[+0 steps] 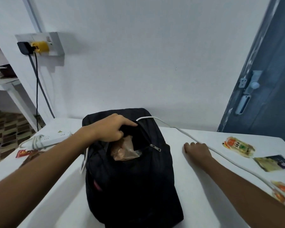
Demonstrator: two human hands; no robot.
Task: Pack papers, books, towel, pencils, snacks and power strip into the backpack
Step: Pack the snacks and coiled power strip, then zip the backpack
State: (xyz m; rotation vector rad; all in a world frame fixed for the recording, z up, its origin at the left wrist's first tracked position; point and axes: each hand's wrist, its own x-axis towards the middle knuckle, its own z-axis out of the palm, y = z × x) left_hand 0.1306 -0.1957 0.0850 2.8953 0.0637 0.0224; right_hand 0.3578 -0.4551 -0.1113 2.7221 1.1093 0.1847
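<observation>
A black backpack [132,181] lies on the white table with its front pocket unzipped. My left hand [112,127] grips the upper edge of that opening and holds it apart. A clear bag with brown contents [123,150] sticks out of the pocket. My right hand [197,151] rests flat on the table to the right of the bag, fingers relaxed, beside a white cable [220,153]. The white power strip [54,138] lies at the left with its cord coiled. Snack packets lie at the right: an orange and yellow one [238,146], a dark one [273,162], another orange one [283,193].
A red packet [22,153] lies at the table's left edge. The white table [196,186] stands against a white wall. A wall socket [39,44] with a black and a yellow plug hangs upper left. A blue door [266,79] stands at the right.
</observation>
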